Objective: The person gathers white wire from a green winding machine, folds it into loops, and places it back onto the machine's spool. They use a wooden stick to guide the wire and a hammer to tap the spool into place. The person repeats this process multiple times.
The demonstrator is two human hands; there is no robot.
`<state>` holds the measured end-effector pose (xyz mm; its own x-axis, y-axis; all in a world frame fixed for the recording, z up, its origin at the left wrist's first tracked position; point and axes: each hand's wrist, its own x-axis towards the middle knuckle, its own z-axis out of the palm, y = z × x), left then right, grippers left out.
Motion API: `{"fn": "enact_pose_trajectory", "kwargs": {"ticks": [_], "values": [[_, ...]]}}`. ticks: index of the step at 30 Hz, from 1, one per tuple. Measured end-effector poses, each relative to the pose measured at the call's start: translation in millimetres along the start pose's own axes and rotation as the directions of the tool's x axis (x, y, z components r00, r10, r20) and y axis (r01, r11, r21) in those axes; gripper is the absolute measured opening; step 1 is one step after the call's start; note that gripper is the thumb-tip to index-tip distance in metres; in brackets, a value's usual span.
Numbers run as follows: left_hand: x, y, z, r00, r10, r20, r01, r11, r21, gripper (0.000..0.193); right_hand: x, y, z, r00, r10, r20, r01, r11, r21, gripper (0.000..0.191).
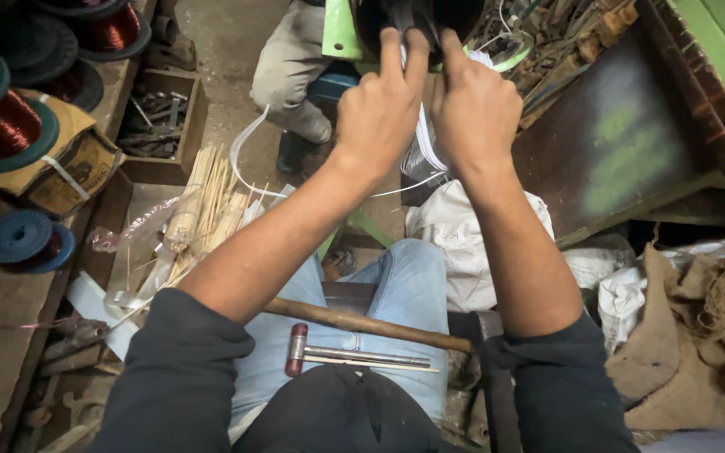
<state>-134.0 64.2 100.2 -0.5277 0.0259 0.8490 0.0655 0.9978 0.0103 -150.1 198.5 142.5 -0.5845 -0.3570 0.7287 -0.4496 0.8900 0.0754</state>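
A: White insulating strips [430, 147] at top centre of the head view: where do they sit?

B: Between both hands, at the mouth of the dark round motor housing [446, 17] in its green frame [339, 33]. Left hand [379, 109] and right hand [476, 109] have their fingers curled, fingertips pinching the strips against the housing rim.

A: Lower frame?

B: A small hammer [297, 348] and a wooden handle [362, 323] lie on the lap. Copper wire spools [2, 122] occupy the upper left; bamboo slivers [207, 205] lie centre left; burlap sacking [706, 335] lower right.
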Motion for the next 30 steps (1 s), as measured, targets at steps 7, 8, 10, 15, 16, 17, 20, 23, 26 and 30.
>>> {"fn": "enact_pose_trajectory", "kwargs": {"ticks": [7, 8, 10, 15, 16, 17, 20, 23, 26, 30], "values": [[-5.6, 11.2, 8.0, 0.991, -0.039, -0.130, 0.040, 0.999, 0.007, 0.050, -1.9, 5.1, -4.5, 1.000, -0.023, 0.013, 0.022, 0.999, 0.030, 0.042], [-6.2, 12.1, 8.4, 0.991, -0.030, -0.127, 0.032, 0.999, 0.012, 0.047, -2.2, 5.1, -5.0, 0.999, -0.038, 0.007, 0.037, 0.999, 0.029, 0.041], [-8.2, 12.5, 9.0, 0.993, -0.013, -0.116, 0.016, 1.000, 0.025, 0.042, -2.6, 5.3, -5.5, 0.998, -0.066, -0.001, 0.066, 0.997, 0.033, 0.039], [-10.5, 11.0, 15.3, 0.994, 0.066, -0.085, -0.055, 0.990, 0.129, 0.040, 0.1, 7.1, -3.5, 0.998, -0.058, 0.010, 0.058, 0.998, -0.018, 0.036], [-9.1, 9.6, 17.9, 0.994, 0.075, -0.084, -0.064, 0.990, 0.125, 0.039, 1.2, 7.3, -2.6, 0.998, -0.069, 0.001, 0.069, 0.997, -0.014, 0.037], [-7.9, 8.6, 20.7, 0.992, 0.079, -0.095, -0.067, 0.990, 0.121, 0.039, 1.9, 7.3, -1.5, 0.999, -0.053, -0.003, 0.053, 0.999, -0.004, 0.036], [-3.0, 1.5, 28.7, 0.989, 0.107, -0.104, -0.094, 0.988, 0.121, 0.034, 3.7, 5.3, 1.5, 1.000, -0.027, -0.009, 0.027, 0.999, 0.022, 0.035], [1.3, -2.9, 32.4, 0.984, 0.145, -0.099, -0.137, 0.987, 0.081, 0.027, 4.3, 2.8, 2.3, 0.999, -0.033, 0.004, 0.033, 0.999, -0.029, 0.037], [0.2, -3.3, 29.5, 0.987, 0.130, -0.093, -0.127, 0.991, 0.045, 0.026, 4.8, 0.4, 1.3, 1.000, -0.020, 0.013, 0.021, 0.999, -0.028, 0.038], [-4.9, 1.6, 23.9, 0.991, 0.064, -0.117, -0.063, 0.998, 0.019, 0.026, 5.5, -0.7, -0.6, 1.000, -0.009, 0.015, 0.010, 0.999, -0.051, 0.039]]}}
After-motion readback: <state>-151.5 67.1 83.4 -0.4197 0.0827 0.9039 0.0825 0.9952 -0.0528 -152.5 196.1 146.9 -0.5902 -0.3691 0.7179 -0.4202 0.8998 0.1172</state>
